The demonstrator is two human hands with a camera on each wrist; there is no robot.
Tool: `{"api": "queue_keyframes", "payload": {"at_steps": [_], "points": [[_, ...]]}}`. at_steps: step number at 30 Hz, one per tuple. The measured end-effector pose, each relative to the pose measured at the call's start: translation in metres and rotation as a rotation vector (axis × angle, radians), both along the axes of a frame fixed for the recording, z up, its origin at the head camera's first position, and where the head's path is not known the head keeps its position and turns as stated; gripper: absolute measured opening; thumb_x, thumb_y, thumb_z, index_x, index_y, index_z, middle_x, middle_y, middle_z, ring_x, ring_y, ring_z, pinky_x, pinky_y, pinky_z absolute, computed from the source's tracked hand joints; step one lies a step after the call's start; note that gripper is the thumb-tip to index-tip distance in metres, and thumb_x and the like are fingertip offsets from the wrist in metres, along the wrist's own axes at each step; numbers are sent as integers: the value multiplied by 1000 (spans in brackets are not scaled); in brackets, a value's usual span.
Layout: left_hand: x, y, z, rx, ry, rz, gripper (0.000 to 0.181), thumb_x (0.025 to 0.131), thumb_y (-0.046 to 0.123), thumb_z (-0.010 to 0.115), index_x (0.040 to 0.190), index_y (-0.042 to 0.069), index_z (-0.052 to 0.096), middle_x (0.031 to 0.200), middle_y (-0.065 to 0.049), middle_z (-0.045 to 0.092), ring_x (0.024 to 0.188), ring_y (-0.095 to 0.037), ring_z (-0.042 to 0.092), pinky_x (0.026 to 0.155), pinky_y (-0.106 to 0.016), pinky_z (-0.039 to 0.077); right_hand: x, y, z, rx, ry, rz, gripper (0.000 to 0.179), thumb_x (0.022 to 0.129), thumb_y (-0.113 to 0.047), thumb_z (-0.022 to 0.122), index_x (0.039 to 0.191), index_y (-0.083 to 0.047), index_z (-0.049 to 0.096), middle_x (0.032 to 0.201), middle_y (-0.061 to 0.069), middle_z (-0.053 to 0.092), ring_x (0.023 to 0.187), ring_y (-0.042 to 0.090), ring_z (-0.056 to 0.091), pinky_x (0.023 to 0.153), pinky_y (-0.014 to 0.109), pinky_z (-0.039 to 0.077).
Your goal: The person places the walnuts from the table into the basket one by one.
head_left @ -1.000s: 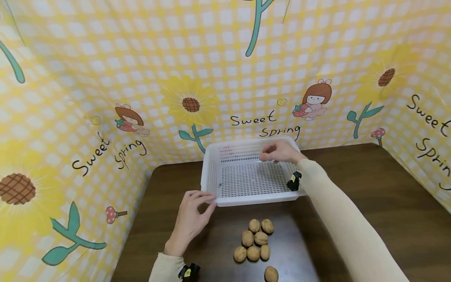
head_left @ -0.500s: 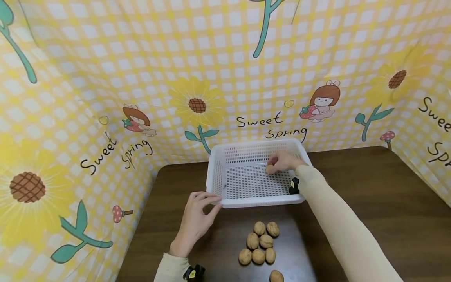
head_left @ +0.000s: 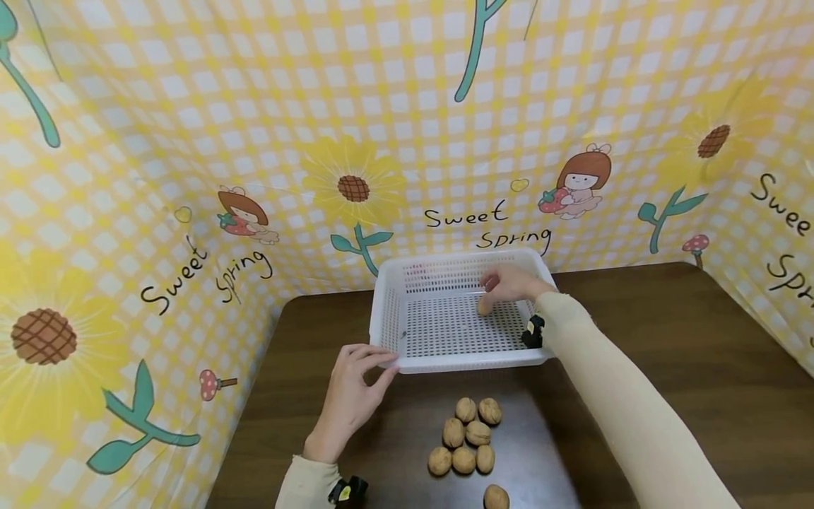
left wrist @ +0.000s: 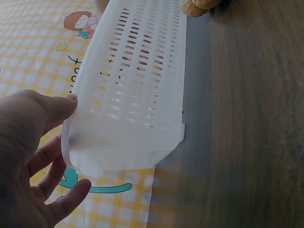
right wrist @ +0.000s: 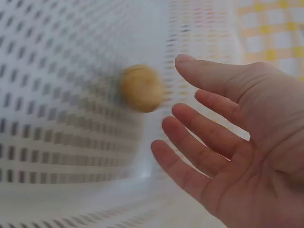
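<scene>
While left hand pinches white basket by its rim: right hand, released; 1 walnut inside, just beyond its grip; 8 walnuts right of left grip. Low release should limit rolling.

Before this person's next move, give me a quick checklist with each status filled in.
1. Left hand holding the white basket: ok, it pinches the near left corner.
2. Right hand apart from the single walnut in there: ok, a gap shows in the right wrist view.
3. Single walnut at rest: cannot tell, it is blurred.
4. Right hand clear of the white basket: not ok, it reaches over it.
5. Loose walnuts visible on the table: ok, eight, the nearest cut off by the picture edge.
</scene>
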State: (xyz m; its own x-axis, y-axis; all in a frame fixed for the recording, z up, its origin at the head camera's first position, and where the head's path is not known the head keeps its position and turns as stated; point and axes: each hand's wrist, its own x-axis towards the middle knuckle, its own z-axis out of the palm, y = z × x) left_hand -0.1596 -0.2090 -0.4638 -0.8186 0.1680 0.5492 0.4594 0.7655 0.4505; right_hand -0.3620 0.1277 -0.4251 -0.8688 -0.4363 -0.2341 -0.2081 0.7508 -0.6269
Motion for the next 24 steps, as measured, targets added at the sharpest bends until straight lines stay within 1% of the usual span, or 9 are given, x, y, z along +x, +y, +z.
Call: {"api": "queue_keyframes", "payload": {"at_steps": [5, 8, 10, 12, 14, 18, 21, 23, 24], "points": [[2, 1, 0, 21, -17, 8, 20, 87, 16, 89, 107, 14, 86, 109, -1, 79, 113, -27, 60, 93, -49, 52, 13, 0, 33, -38, 65, 78, 55, 99, -26, 75, 146, -1, 61, 141, 22, 67, 131, 39, 64, 108, 53, 54], [3, 2, 1, 28, -24, 7, 20, 87, 16, 89, 107, 14, 86, 109, 0, 79, 114, -26, 60, 93, -49, 52, 29, 0, 48, -58, 136, 110, 48, 100, -26, 75, 142, -3, 65, 137, 20, 71, 126, 36, 67, 106, 51, 55], [3, 3, 0, 31, -28, 4, 21, 87, 16, 89, 107, 14, 86, 109, 0, 79, 114, -26, 60, 94, -49, 52, 46, 1, 53, -70, 184, 136, 45, 100, -25, 74, 139, -3, 67, 134, 19, 72, 122, 34, 70, 104, 51, 57], [3, 4, -2, 33, -31, 1, 21, 87, 17, 89, 108, 15, 86, 110, 0, 79, 114, -26, 60, 94, -49, 52, 64, 2, 54, -89, 248, 158, 40, 100, -25, 74, 134, -4, 71, 130, 17, 74, 117, 31, 73, 100, 49, 59], [4, 4, -3, 36, -32, 1, 20, 87, 17, 89, 107, 15, 86, 110, 1, 79, 113, -25, 60, 93, -48, 52, 84, 1, 51, -138, 321, 169, 36, 100, -22, 74, 131, -4, 73, 128, 15, 76, 113, 30, 74, 98, 49, 61], [4, 2, -6, 32, -11, 0, 19, 86, 17, 90, 105, 15, 86, 108, 2, 79, 112, -25, 60, 91, -48, 52, 120, -3, 47, -315, 454, 175, 29, 98, -12, 76, 126, -4, 75, 124, 12, 78, 109, 28, 76, 92, 48, 63], [1, 0, -4, 27, 1, -6, 19, 86, 16, 90, 105, 15, 86, 107, 3, 79, 111, -24, 60, 91, -48, 52, 147, -8, 44, -426, 487, 227, 29, 95, -8, 79, 123, -8, 76, 119, 6, 80, 103, 20, 76, 87, 42, 64], [-1, -1, -2, 34, -8, -15, 19, 87, 16, 90, 105, 14, 86, 107, 2, 79, 112, -24, 60, 92, -48, 52, 165, -9, 39, -466, 471, 287, 26, 94, -10, 81, 120, -12, 78, 113, 1, 81, 97, 12, 75, 83, 35, 64], [-1, -1, -1, 38, -15, -16, 19, 87, 15, 89, 105, 14, 86, 108, 3, 79, 112, -24, 60, 92, -48, 52, 173, -9, 35, -483, 447, 321, 24, 95, -12, 80, 119, -15, 78, 109, -1, 80, 94, 9, 74, 80, 33, 64]]}}
